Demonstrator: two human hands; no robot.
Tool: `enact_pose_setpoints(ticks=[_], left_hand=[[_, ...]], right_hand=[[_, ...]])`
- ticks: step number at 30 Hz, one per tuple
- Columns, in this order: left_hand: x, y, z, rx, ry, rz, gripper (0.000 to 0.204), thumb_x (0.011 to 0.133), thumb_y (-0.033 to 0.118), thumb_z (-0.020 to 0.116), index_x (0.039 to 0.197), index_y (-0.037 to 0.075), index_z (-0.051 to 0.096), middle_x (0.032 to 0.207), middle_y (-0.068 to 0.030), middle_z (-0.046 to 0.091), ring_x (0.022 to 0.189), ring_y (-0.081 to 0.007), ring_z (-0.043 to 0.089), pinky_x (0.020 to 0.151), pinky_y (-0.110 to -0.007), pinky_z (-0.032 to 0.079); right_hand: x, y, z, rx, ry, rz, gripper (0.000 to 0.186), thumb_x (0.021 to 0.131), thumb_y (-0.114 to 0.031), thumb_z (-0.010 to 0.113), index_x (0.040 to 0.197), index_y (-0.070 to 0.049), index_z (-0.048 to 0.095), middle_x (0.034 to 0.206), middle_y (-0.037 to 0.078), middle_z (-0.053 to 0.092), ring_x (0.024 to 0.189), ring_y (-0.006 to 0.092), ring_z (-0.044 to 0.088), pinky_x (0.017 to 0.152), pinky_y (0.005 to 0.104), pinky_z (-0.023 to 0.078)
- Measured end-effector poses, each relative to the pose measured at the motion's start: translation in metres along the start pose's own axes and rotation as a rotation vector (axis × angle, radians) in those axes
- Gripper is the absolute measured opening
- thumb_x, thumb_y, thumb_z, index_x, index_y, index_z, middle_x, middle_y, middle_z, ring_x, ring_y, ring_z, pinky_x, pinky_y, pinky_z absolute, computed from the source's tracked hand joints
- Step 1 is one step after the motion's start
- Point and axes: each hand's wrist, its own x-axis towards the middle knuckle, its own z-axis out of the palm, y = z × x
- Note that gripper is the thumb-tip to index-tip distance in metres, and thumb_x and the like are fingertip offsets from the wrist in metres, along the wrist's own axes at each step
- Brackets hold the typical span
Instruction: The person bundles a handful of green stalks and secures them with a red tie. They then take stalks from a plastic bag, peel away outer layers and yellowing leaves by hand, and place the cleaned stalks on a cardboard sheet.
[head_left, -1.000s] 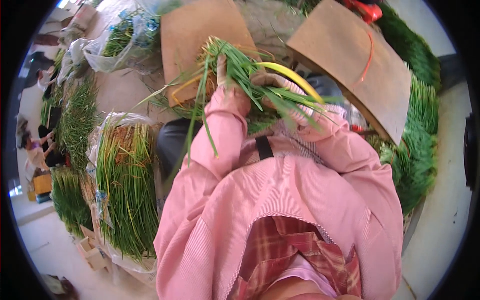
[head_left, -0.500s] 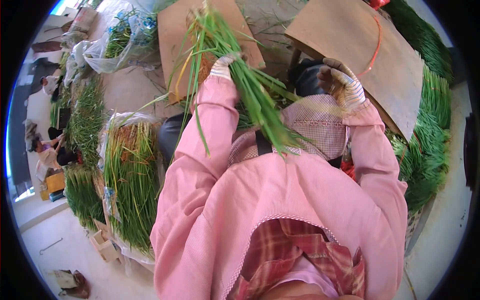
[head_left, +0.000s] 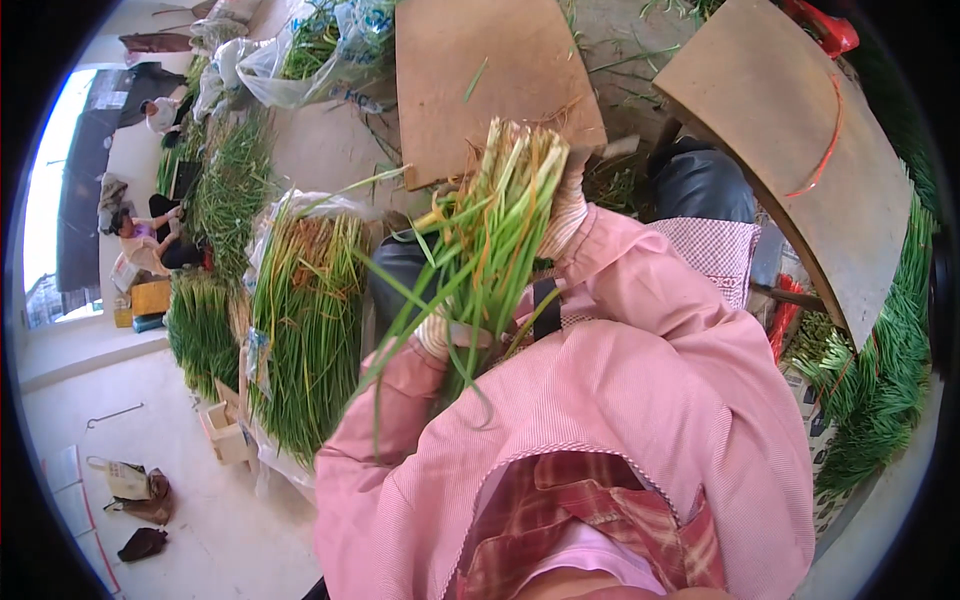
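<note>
A loose bunch of long green leafy stalks [head_left: 505,215], with pale root ends and some yellowed leaves, slants across my lap, root ends upward. My right hand [head_left: 568,200], in a striped glove, is closed on the upper part at its right side, partly hidden behind the stalks. My left hand [head_left: 448,335], also gloved, grips the bunch lower down among the drooping leaves. Just beyond the root ends is a flat brown board [head_left: 480,70]. A big upright stack of similar stalks [head_left: 305,340] stands in plastic by my left side.
A second board [head_left: 795,140] with red string lies right, beside dense green bundles [head_left: 890,320]. At upper left are a plastic bag of greens [head_left: 310,60], a heap of stalks [head_left: 235,200], two seated people [head_left: 150,240] [head_left: 162,115] and a wooden box [head_left: 222,430].
The bunch came off the board towards my lap. My left hand moved down to its leafy end; my right hand, apart half a second ago, took hold higher up. The view has shifted.
</note>
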Motion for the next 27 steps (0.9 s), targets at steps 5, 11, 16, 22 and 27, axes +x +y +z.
enact_pose_setpoints(ticks=[5,11,16,22,27], left_hand=[[0.012,-0.034,0.021,-0.269,-0.094,0.244,0.062,0.057,0.011,0.071,0.114,0.003,0.048,0.104,-0.0082,0.056,0.091,-0.0203,0.055,0.079,-0.030,0.045],[0.016,-0.043,0.017,-0.372,-0.015,0.227,0.059,0.061,0.010,0.068,0.116,0.003,0.046,0.106,-0.0089,0.055,0.094,-0.0205,0.054,0.082,-0.030,0.044],[0.014,-0.042,0.016,-0.453,0.073,0.238,0.057,0.063,0.008,0.065,0.117,0.004,0.045,0.108,-0.0095,0.054,0.096,-0.0206,0.053,0.083,-0.030,0.043],[0.014,-0.045,0.007,-0.605,0.144,0.257,0.054,0.067,0.007,0.062,0.118,0.004,0.044,0.110,-0.0102,0.053,0.099,-0.0208,0.052,0.086,-0.030,0.042],[0.016,-0.033,-0.008,-0.783,0.187,0.313,0.052,0.070,0.006,0.060,0.119,0.004,0.043,0.112,-0.0108,0.052,0.101,-0.0210,0.052,0.088,-0.029,0.041]], right_hand=[[0.008,-0.038,-0.024,-0.147,0.141,0.065,0.084,0.056,-0.064,0.063,0.112,-0.004,0.048,0.108,0.019,0.053,0.100,0.0364,0.050,0.085,0.0540,0.038],[0.039,-0.085,-0.011,-0.710,0.537,0.006,0.031,0.078,-0.035,0.059,0.080,-0.005,0.050,0.052,0.000,0.042,0.046,0.0133,0.044,0.047,0.0309,0.044],[0.071,-0.084,-0.009,-1.180,0.706,-0.057,0.032,0.079,-0.039,0.052,0.079,-0.007,0.051,0.058,0.004,0.043,0.046,0.0154,0.043,0.045,0.0307,0.042],[0.114,-0.140,-0.010,-1.342,0.768,-0.337,0.032,0.080,-0.040,0.052,0.079,-0.008,0.055,0.057,0.005,0.047,0.044,0.0179,0.044,0.043,0.0320,0.041],[0.095,-0.245,0.108,-1.351,0.770,-0.752,0.028,0.082,-0.032,0.048,0.077,-0.007,0.057,0.056,0.003,0.047,0.051,0.0158,0.046,0.047,0.0306,0.037]])
